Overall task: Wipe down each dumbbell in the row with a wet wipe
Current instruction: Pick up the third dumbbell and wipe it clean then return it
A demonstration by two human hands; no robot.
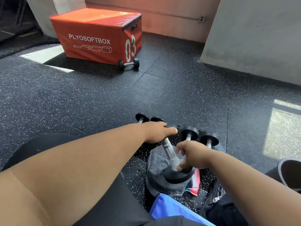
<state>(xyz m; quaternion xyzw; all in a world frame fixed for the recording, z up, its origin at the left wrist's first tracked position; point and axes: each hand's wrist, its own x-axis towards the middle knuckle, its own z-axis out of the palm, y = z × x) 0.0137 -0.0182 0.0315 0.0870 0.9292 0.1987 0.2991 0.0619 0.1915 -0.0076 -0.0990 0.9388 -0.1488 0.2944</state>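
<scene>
Head view shows the left hand laid over the far weight of the tilted dumbbell, fingers curved around that end and holding it. From there the knurled steel handle slopes toward the person, and its near weight rests on a grey towel just below the right hand. The right hand pinches a wet wipe against the lower part of the handle, where it meets the near weight, thumb and fingers curled around the bar. Just beyond the right hand stand two more dumbbells, side by side, and behind the left hand two further weight ends show; all lie on the speckled black floor. A red-and-green packet lies just beneath the right hand, beside the towel. Well beyond both hands, a single dumbbell sits against an orange plyo box.
</scene>
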